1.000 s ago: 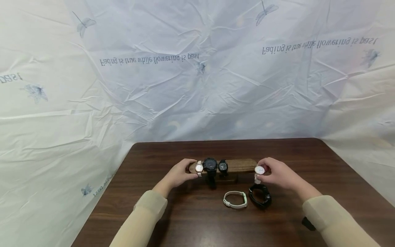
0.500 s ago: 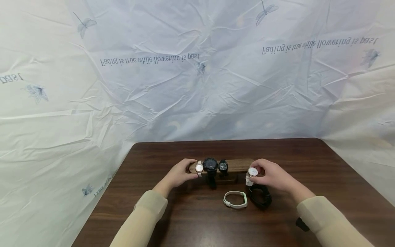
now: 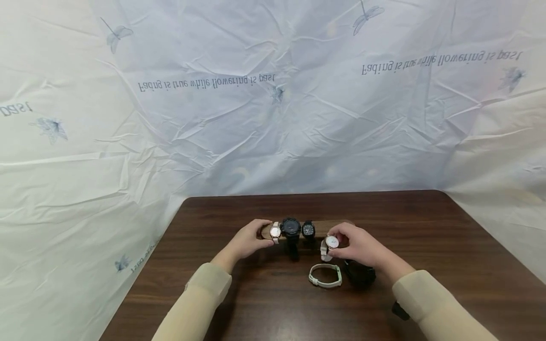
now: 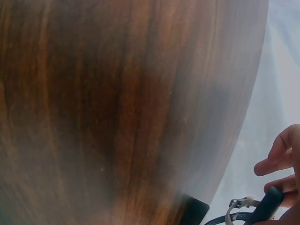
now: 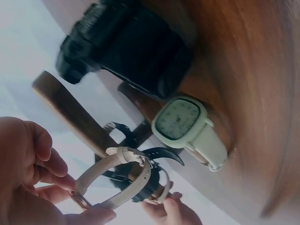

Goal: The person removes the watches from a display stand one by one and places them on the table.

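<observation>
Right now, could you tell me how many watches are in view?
6: three on the wooden bar, namely a white-faced, a big black and a small black; one in the right hand; a white and a black on the table.

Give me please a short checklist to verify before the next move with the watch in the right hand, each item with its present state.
1. Right hand has a grip on the white-faced watch: ok, it is pinched at the case.
2. Left hand steadies the wooden stand at its left end: ok.
3. Free length on the bar right of the small black watch: ok.
4. Strap of the held watch forms a closed loop: ok; clasp fastened: cannot tell.
5. Loop already around the bar: cannot tell.
6. The pale green watch and the black watch on the table lie below the hand, apart from the stand: ok.
</observation>
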The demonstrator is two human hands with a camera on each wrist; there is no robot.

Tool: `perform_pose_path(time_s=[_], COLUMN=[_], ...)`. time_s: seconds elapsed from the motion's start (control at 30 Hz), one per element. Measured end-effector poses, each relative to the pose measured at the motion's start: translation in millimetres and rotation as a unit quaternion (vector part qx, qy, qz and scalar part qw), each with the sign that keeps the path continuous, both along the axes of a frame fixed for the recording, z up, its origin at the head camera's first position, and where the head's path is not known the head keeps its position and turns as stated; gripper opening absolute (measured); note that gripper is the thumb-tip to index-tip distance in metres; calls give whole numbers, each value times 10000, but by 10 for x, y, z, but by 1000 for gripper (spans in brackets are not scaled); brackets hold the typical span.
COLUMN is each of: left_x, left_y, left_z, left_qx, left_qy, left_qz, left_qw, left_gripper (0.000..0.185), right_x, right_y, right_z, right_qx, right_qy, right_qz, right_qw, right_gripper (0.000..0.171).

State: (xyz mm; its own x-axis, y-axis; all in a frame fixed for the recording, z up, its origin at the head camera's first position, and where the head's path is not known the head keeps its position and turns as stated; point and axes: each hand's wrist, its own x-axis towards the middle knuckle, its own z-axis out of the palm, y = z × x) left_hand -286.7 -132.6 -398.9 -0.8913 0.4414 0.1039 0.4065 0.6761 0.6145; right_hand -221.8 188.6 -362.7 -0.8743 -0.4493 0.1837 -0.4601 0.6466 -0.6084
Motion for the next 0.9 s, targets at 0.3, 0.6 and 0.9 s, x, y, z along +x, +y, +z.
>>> perform_pose_path(time_s=[0.3, 0.6, 0.9], left_x=[-11, -21, -15], left_y=[-10, -21, -19], left_z=[5, 1, 16], left_qx=[-7, 31, 87], left_qy=[-8, -23, -45], left_qz=[-48, -58, -90], left_qw=[10000, 10000, 9999], left_gripper=[60, 60, 60], right_x=[0, -9, 0], right_y=[-115, -211, -293], right_z=[-35, -76, -118], right_qx=[100, 138, 14], right_qy=[48, 244, 221], right_qz=[138, 251, 398], right_qw=[9998, 9993, 9990], right_gripper=[43, 44, 45])
